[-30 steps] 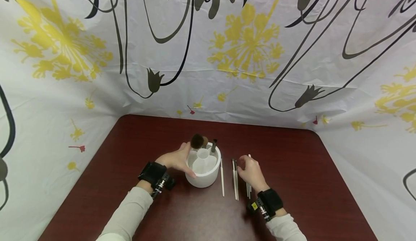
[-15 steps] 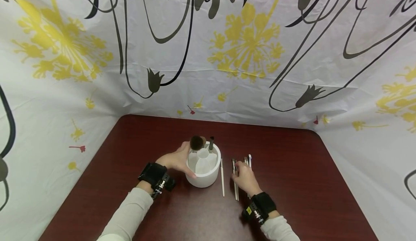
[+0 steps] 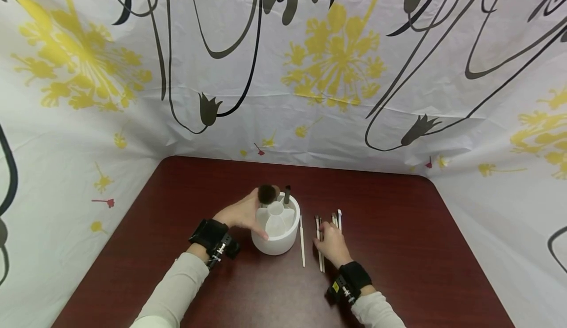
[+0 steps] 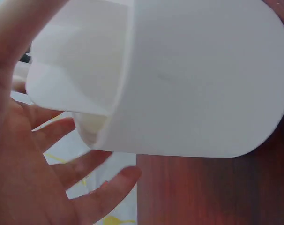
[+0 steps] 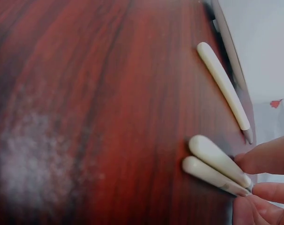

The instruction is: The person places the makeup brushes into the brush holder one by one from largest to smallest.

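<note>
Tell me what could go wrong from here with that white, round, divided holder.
The right hand has fingertips at two slim, cream-handled brushes side by side, so it might lift both or roll one away. The left hand grips the white holder; a pull could tip it. The dark, fluffy, round-headed brush near that hand could be knocked.

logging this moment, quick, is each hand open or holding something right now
Left hand: holding the white divided brush holder.
Right hand: fingers at two makeup brushes; whether closed on them cannot be told.
</note>
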A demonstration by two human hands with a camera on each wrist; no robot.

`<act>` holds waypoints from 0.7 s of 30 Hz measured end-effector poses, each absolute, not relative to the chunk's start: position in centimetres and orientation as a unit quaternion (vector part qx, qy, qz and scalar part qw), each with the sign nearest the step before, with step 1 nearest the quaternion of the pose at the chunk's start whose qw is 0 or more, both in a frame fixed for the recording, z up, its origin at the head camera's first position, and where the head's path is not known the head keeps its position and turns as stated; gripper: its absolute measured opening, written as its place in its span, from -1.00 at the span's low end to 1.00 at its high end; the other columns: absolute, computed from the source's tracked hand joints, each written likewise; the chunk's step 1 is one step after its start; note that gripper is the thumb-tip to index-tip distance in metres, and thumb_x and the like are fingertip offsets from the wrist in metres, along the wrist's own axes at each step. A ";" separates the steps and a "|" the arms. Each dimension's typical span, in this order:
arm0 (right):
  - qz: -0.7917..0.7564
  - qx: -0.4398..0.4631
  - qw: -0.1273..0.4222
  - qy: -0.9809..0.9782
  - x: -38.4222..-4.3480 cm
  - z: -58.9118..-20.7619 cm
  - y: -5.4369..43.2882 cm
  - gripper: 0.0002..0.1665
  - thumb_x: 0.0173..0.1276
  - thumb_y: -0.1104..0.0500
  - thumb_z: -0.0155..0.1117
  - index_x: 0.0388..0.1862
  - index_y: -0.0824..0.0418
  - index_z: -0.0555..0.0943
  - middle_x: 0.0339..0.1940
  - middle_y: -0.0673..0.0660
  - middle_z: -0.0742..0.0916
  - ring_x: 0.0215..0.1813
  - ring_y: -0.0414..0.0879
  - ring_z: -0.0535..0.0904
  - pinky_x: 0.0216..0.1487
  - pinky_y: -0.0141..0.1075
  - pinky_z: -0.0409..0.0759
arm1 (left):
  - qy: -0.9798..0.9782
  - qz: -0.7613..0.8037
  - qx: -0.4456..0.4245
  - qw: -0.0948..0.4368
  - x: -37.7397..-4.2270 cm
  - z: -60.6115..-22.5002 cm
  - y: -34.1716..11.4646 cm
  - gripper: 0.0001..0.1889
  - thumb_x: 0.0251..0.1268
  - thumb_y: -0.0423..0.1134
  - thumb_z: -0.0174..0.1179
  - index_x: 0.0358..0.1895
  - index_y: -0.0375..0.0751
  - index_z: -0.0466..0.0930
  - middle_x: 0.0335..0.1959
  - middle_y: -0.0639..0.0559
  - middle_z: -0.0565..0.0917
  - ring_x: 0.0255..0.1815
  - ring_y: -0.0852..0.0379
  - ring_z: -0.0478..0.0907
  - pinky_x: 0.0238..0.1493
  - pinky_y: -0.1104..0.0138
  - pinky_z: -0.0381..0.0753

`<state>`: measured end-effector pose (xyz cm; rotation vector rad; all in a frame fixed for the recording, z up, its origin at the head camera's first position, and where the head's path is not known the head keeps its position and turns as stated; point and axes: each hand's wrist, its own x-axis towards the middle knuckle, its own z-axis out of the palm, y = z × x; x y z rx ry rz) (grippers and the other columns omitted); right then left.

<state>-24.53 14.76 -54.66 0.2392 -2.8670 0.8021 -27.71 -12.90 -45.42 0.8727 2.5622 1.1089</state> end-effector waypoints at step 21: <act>0.214 0.078 0.096 -0.969 -24.5 -54.1 14.3 -0.84 -0.14 0.32 0.27 -0.60 0.29 0.45 -0.66 0.07 0.44 -0.64 -0.12 0.35 -0.66 -0.34 0.31 | 0.869 0.389 0.277 0.126 -27.3 -46.0 -12.0 0.30 -0.66 -0.11 0.61 0.33 -0.17 -0.10 0.30 -0.14 0.09 0.27 0.01 0.15 0.25 0.13 0.17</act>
